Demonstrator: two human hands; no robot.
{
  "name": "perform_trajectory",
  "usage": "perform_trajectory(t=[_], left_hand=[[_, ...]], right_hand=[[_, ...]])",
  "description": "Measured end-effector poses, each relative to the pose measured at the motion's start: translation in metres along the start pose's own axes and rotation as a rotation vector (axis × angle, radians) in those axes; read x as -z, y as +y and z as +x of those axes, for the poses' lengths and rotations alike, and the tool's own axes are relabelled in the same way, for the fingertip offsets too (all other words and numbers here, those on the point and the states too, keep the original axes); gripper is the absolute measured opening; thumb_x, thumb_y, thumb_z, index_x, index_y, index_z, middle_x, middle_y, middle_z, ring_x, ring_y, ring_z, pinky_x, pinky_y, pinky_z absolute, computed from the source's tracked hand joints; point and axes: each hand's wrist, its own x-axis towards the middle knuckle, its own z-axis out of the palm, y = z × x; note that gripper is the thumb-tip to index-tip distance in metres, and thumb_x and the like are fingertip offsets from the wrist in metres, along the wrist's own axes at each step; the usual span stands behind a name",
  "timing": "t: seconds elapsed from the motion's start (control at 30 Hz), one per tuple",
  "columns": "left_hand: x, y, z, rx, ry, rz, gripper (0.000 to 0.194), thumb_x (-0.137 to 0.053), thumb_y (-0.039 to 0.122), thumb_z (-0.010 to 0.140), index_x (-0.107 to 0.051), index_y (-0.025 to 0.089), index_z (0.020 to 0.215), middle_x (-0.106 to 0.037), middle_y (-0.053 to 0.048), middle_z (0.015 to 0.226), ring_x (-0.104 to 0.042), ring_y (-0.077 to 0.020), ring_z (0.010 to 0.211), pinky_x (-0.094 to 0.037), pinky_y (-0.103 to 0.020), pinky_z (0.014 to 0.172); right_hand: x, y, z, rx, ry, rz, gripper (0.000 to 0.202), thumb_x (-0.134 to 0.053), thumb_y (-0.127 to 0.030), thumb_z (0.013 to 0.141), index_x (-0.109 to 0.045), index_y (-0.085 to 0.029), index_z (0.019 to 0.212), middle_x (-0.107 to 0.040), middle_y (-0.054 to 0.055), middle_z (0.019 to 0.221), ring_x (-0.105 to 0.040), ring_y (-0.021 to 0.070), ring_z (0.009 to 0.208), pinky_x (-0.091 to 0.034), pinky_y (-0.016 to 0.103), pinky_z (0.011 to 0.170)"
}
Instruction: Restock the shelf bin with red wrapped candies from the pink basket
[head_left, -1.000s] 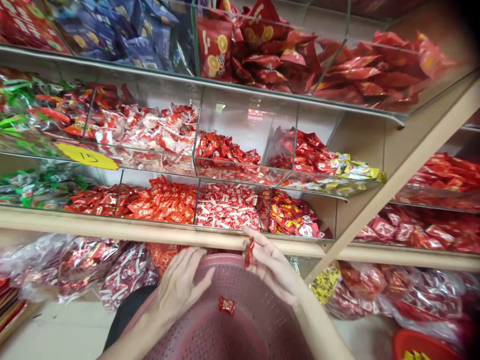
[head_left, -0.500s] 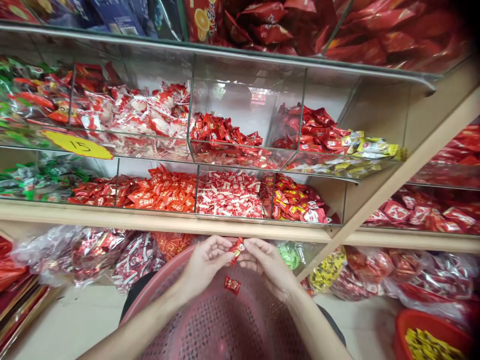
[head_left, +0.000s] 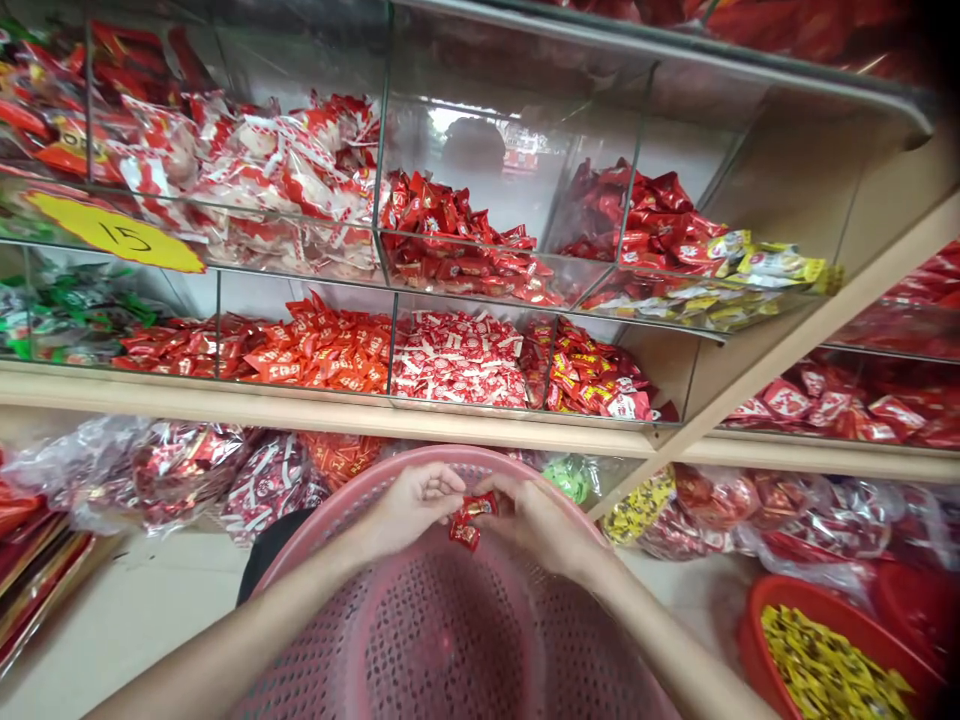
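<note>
A small red wrapped candy [head_left: 478, 507] is between my two hands over a pink perforated plastic basket [head_left: 322, 520]. My right hand [head_left: 536, 520] pinches its right end between thumb and fingers. At its left end, the thumb and curled fingers of my left hand [head_left: 420, 508] close on the wrapper. A second red wrapped candy [head_left: 465, 535] shows just below the first, inside the basket's outline; whether the two touch I cannot tell. Part of the right fingers is hidden behind the hand.
Ahead stand clear-fronted shelf bins of wrapped sweets [head_left: 459, 360], with a yellow price tag [head_left: 116, 232] marked 15. Bagged sweets [head_left: 191, 475] lie under the shelf. At lower right is a red tub [head_left: 757, 640] of yellow-wrapped sweets. A slanting wooden post [head_left: 750, 375] divides the shelves.
The view has tilted down, showing more of the basket. The held candy has turned from upright-slanted to nearly level, and my hands have come lower, nearer the second candy.
</note>
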Motion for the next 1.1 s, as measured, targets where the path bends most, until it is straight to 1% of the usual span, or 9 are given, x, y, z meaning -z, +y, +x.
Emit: perform_trajectory(t=[0.13,0.23,0.3,0.37,0.43,0.63,0.9,1.0,1.1], left_hand=[[0.014,0.0,-0.003,-0.193,0.245,0.68,0.025,-0.034,0.024,0.09,-0.058,0.016,0.091,-0.059,-0.006,0.093,-0.053,-0.019,0.092,-0.042,-0.035,0.084],[0.025,-0.003,-0.003,-0.034,0.291,1.079,0.03,-0.034,0.03,0.091,-0.055,0.013,0.105,-0.056,-0.014,0.108,-0.054,-0.0264,0.099,-0.042,-0.041,0.085],[0.029,-0.012,-0.001,0.131,0.186,1.178,0.039,-0.034,0.036,0.091,-0.05,0.011,0.116,-0.057,-0.018,0.109,-0.058,-0.0297,0.094,-0.045,-0.042,0.078],[0.034,-0.023,0.001,0.219,0.054,1.183,0.043,-0.032,0.04,0.092,-0.048,0.011,0.119,-0.062,-0.018,0.099,-0.062,-0.0308,0.089,-0.046,-0.042,0.075],[0.037,-0.035,0.003,0.231,-0.017,1.168,0.042,-0.032,0.042,0.091,-0.052,0.014,0.115,-0.066,-0.015,0.09,-0.063,-0.0306,0.089,-0.046,-0.041,0.077],[0.042,-0.051,0.0,0.236,-0.02,1.122,0.042,-0.033,0.047,0.089,-0.055,0.018,0.11,-0.067,-0.014,0.091,-0.064,-0.0286,0.089,-0.047,-0.039,0.077],[0.046,-0.051,-0.001,0.24,-0.024,1.077,0.045,-0.03,0.048,0.089,-0.057,0.017,0.107,-0.068,-0.015,0.091,-0.064,-0.0289,0.089,-0.047,-0.039,0.077],[0.048,-0.045,0.012,0.26,-0.047,1.041,0.051,-0.032,0.055,0.086,-0.062,0.015,0.096,-0.068,-0.016,0.091,-0.065,-0.0298,0.089,-0.047,-0.037,0.074],[0.047,-0.04,0.037,0.286,-0.092,0.991,0.061,-0.04,0.068,0.075,-0.065,0.013,0.085,-0.068,-0.02,0.091,-0.065,-0.032,0.087,-0.048,-0.035,0.069]], right_hand=[[-0.016,0.022,-0.007,-0.105,-0.037,-0.248,0.007,-0.058,-0.025,0.078,-0.06,-0.021,0.084,-0.063,0.0,0.072,-0.054,0.015,0.064,-0.035,0.025,0.057],[-0.032,0.035,-0.009,-0.241,-0.098,-0.422,0.012,-0.053,-0.029,0.082,-0.056,-0.021,0.09,-0.065,0.003,0.077,-0.06,0.0185,0.071,-0.034,0.026,0.06],[-0.044,0.04,-0.009,-0.308,-0.123,-0.511,0.019,-0.048,-0.034,0.086,-0.052,-0.02,0.098,-0.067,0.006,0.082,-0.062,0.0216,0.078,-0.035,0.027,0.061],[-0.055,0.043,-0.008,-0.335,-0.153,-0.589,0.025,-0.042,-0.037,0.089,-0.049,-0.019,0.103,-0.068,0.01,0.087,-0.064,0.0248,0.082,-0.037,0.028,0.061],[-0.064,0.044,-0.007,-0.334,-0.189,-0.65,0.027,-0.038,-0.037,0.09,-0.047,-0.017,0.106,-0.068,0.013,0.091,-0.065,0.0274,0.085,-0.039,0.03,0.062],[-0.083,0.045,-0.013,-0.309,-0.296,-0.705,0.029,-0.039,-0.033,0.088,-0.047,-0.016,0.11,-0.069,0.015,0.094,-0.066,0.0292,0.087,-0.045,0.034,0.065],[-0.095,0.053,-0.016,-0.312,-0.378,-0.762,0.048,-0.056,-0.037,0.08,-0.044,-0.013,0.12,-0.069,0.018,0.097,-0.065,0.033,0.09,-0.049,0.041,0.071],[-0.092,0.053,-0.008,-0.315,-0.357,-0.764,0.058,-0.059,-0.043,0.076,-0.043,-0.011,0.122,-0.068,0.019,0.097,-0.065,0.0335,0.091,-0.049,0.041,0.073],[-0.087,0.048,-0.001,-0.32,-0.313,-0.753,0.054,-0.053,-0.048,0.08,-0.045,-0.012,0.119,-0.069,0.018,0.096,-0.065,0.0321,0.089,-0.049,0.039,0.072]])
